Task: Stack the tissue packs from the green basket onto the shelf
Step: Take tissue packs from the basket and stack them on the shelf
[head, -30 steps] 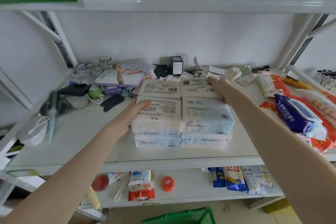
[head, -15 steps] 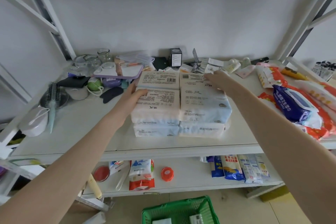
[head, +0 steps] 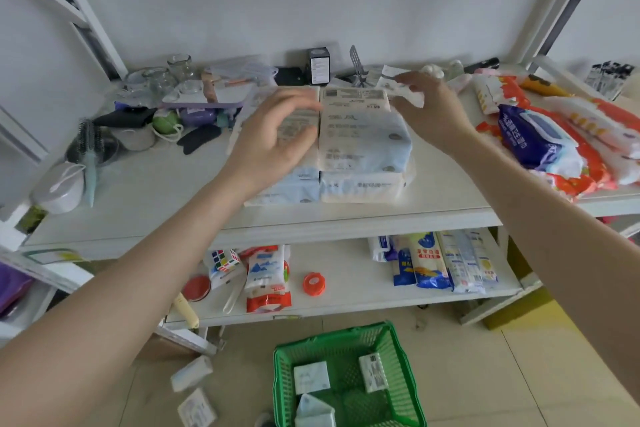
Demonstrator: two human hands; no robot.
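Several white and pale blue tissue packs (head: pixel 363 146) stand stacked two high in the middle of the white shelf (head: pixel 173 198). My left hand (head: pixel 273 142) hovers over the left side of the stack, fingers spread, holding nothing. My right hand (head: pixel 429 107) is lifted off the stack's far right corner, fingers apart and empty. On the floor below stands the green basket (head: pixel 401 367) with three small tissue packs (head: pixel 311 377) inside. Two more small packs (head: pixel 191 373) lie on the floor to its left.
Jars, a hairbrush (head: pixel 90 152) and small items crowd the shelf's left side. Red and blue wipe packets (head: pixel 540 142) fill the right. The lower shelf holds food bags (head: pixel 446 262), a red lid (head: pixel 314 283) and a puzzle cube. Shelf posts rise at both back corners.
Both hands have lifted off the stacked packs and drawn back toward me, fingers opening. The view has tilted down, bringing the green basket and floor into sight.
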